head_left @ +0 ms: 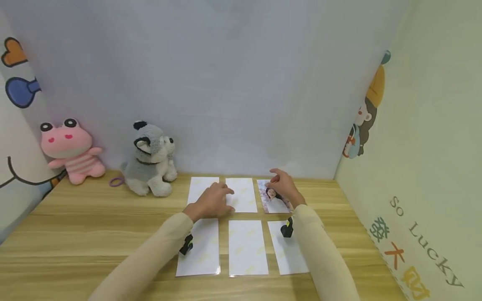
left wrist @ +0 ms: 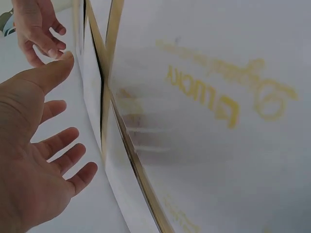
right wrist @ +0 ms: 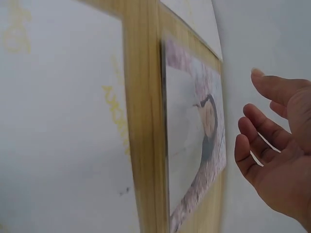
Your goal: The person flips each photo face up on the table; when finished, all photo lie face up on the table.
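Note:
Photo prints lie on the wooden table in two rows of three. At the far right one is picture side up, a portrait photo (head_left: 273, 205) with pink blossoms. The others show white backs with yellow lettering, such as the far middle print (head_left: 244, 196) and the near middle print (head_left: 247, 248). My left hand (head_left: 214, 200) hovers between the far left print (head_left: 198, 184) and the far middle one, fingers loosely bent, holding nothing. Above the portrait photo is my right hand (head_left: 284, 186), its fingers relaxed and apart from the photo in the right wrist view.
A grey and white plush dog (head_left: 148, 161) and a pink plush frog (head_left: 73, 150) sit at the back left, with a purple ring (head_left: 116, 181) between them. A pale wall (head_left: 248, 92) rises behind the table; a printed wall (head_left: 425, 167) stands at the right.

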Action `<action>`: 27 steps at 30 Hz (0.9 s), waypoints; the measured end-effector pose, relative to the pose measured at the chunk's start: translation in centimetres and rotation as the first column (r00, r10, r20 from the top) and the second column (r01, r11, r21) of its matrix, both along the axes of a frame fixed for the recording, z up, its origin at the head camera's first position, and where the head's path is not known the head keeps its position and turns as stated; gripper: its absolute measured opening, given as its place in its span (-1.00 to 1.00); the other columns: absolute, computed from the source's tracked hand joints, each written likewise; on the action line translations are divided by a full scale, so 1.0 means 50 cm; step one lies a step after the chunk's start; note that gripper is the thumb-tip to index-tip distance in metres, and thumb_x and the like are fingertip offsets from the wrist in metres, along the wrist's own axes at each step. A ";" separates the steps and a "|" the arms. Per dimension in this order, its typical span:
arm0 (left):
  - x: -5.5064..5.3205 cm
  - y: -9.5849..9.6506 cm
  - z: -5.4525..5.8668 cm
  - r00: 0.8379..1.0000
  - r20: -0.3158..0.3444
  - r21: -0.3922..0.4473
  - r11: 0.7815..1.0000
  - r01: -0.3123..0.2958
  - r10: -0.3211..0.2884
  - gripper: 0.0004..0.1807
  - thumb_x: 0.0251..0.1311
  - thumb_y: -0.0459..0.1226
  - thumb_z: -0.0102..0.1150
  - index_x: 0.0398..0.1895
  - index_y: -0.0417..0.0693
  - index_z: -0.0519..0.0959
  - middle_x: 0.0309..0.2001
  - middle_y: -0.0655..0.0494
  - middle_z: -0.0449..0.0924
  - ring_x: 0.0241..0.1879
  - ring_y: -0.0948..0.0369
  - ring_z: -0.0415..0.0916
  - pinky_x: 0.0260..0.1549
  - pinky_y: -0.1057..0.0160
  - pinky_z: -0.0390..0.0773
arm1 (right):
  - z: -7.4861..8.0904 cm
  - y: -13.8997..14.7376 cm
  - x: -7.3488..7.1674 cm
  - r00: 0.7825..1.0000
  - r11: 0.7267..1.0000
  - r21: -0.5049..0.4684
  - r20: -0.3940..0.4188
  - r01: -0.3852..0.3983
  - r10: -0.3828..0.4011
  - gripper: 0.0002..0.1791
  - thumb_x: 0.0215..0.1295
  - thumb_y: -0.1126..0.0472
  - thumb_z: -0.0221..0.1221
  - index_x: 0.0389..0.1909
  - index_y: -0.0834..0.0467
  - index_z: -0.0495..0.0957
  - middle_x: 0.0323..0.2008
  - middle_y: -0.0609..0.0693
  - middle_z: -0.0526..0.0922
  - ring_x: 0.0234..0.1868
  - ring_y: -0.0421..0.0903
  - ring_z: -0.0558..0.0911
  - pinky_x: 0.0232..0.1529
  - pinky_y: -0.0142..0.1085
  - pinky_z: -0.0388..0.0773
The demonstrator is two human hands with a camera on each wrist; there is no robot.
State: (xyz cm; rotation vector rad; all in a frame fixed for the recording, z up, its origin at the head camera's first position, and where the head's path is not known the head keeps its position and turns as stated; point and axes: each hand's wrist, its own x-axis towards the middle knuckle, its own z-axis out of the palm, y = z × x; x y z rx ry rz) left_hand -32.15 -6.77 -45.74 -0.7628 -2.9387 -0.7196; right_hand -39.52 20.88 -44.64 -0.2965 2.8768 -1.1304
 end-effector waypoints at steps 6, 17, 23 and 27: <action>-0.005 -0.003 -0.008 0.998 0.055 -0.081 0.996 0.043 -0.039 -0.30 0.11 0.02 0.42 0.31 -0.03 0.52 0.40 -0.21 0.35 0.40 -0.19 0.25 0.25 -0.29 0.33 | -0.010 -0.024 0.001 0.998 0.998 0.013 0.003 -0.067 0.067 -0.32 0.29 0.23 0.31 0.40 0.27 0.33 -0.07 0.22 0.64 -0.11 0.07 0.62 -0.07 -0.12 0.56; -0.012 -0.008 -0.026 0.993 0.117 -0.165 0.985 0.048 -0.028 -0.30 0.18 0.11 0.33 0.35 0.06 0.49 0.45 -0.19 0.29 0.47 -0.15 0.16 0.32 -0.30 0.25 | -0.028 -0.073 -0.002 0.993 0.987 0.115 0.016 -0.115 0.113 -0.32 0.30 0.16 0.32 0.39 0.24 0.35 0.11 0.26 0.61 0.12 0.21 0.58 0.17 0.05 0.52; -0.018 -0.011 -0.030 0.995 0.093 -0.192 0.981 0.040 -0.022 -0.38 0.25 0.12 0.24 0.32 0.08 0.52 0.46 -0.16 0.28 0.47 -0.15 0.15 0.32 -0.31 0.24 | -0.039 -0.093 -0.008 0.998 0.988 0.142 -0.009 -0.055 0.056 -0.26 0.23 0.08 0.37 0.41 0.15 0.34 0.17 0.21 0.60 0.26 0.26 0.48 0.29 0.14 0.40; -0.018 -0.011 -0.030 0.995 0.098 -0.189 0.982 0.031 -0.013 -0.38 0.25 0.11 0.26 0.32 0.08 0.52 0.46 -0.16 0.28 0.47 -0.15 0.16 0.32 -0.31 0.24 | -0.042 -0.103 -0.011 0.999 0.987 0.152 -0.014 -0.042 0.045 -0.23 0.22 0.04 0.37 0.42 0.11 0.34 0.21 0.21 0.59 0.32 0.28 0.42 0.35 0.21 0.28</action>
